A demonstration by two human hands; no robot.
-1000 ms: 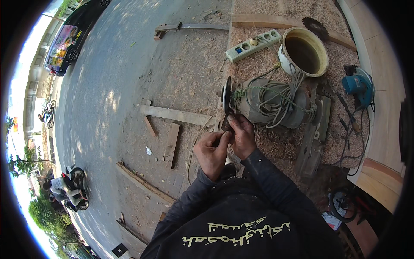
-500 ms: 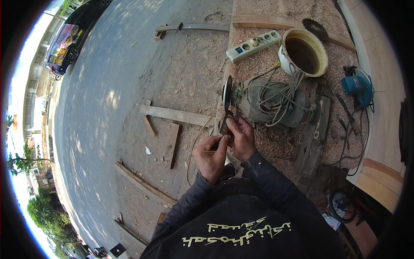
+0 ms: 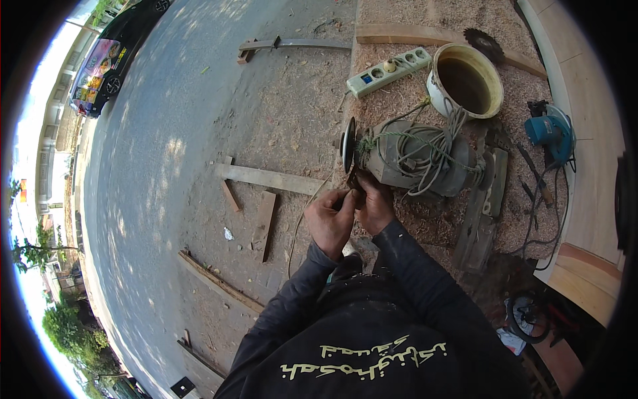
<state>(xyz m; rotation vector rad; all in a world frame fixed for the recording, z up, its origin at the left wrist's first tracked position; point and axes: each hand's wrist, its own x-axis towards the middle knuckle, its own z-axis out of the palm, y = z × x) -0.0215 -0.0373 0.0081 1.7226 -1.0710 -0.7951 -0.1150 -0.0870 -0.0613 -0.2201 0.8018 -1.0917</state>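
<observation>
"How many hands do we have at work?"

"Two. Our left hand [image 3: 329, 224] and right hand [image 3: 375, 207] meet, thumbs and fingers pinched narrow on one small dark piece [image 3: 353, 181], mostly hidden by our grip."

"Where do we hold it?"

"At the lower edge of one disc [image 3: 347, 146]; we cannot tell if they touch. The disc stands upright at the left end of one motor [image 3: 385, 158], which has one bundle of cable [image 3: 432, 151] looped over it."

"What do we count behind the motor?"

"One strip [image 3: 379, 78] with one plug [image 3: 390, 65] in it, and just beside it one bucket [image 3: 499, 100], brown liquid inside. Past that, one toothed blade [image 3: 484, 44] lies across one plank [image 3: 399, 34]."

"And to our right?"

"One teal saw [image 3: 546, 132], well apart from our hands."

"To our left?"

"On the ground, one long board [image 3: 272, 178], one short stick [image 3: 231, 196] and one brown block [image 3: 268, 227]. Beyond, on the road, one black car [image 3: 126, 50]."
</observation>
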